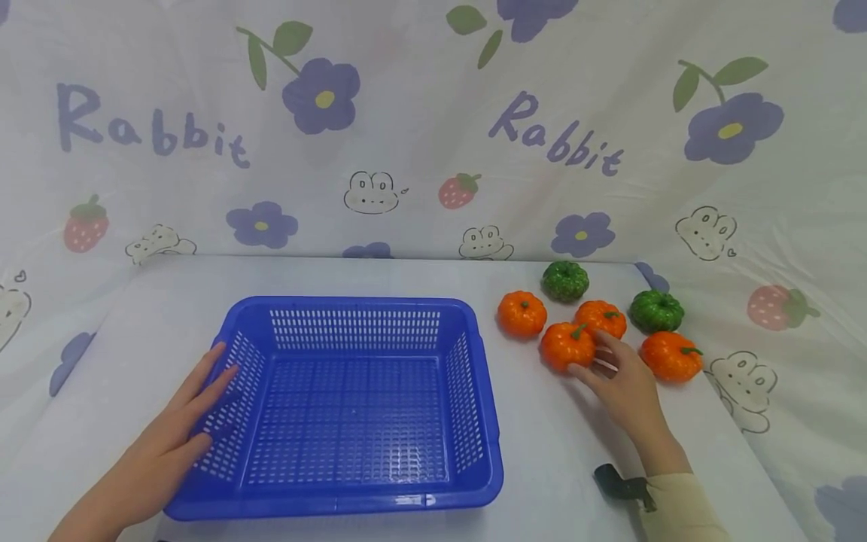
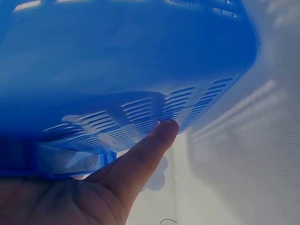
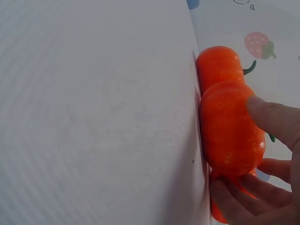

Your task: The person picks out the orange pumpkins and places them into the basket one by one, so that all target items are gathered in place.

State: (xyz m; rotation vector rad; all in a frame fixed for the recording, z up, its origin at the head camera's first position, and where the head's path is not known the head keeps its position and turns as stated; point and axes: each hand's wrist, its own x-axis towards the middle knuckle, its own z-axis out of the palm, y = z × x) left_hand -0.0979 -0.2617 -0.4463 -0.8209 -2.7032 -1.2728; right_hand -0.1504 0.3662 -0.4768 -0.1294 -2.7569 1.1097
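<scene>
- Evidently the work is at an early stage: all six pumpkins lie outside the blue plastic basket, gathered at the right of the frame, and none has been placed in it.
- One pumpkin is being handled: the right hand has its thumb and fingers curved round the front orange pumpkin, right of centre. Whether it bears any of the weight cannot be told.
- Five others are left without a grip: the left orange pumpkin, the rear orange pumpkin just behind the held one, the far-right orange pumpkin, the upper green pumpkin and the right green pumpkin.
- At the lower left, the left hand lies at the basket's left side, fingers straight and spread, grasping nothing; it seems to steady the basket.
- The basket is a rounded rectangle of smooth, shiny plastic, its walls pierced by rows of small slots.
- The pumpkins are squat, ribbed and glossy, with green stems showing on the orange ones; the skins look hard, perhaps artificial.
- A matte white tabletop lies beneath, before a softly creased printed cloth.
</scene>
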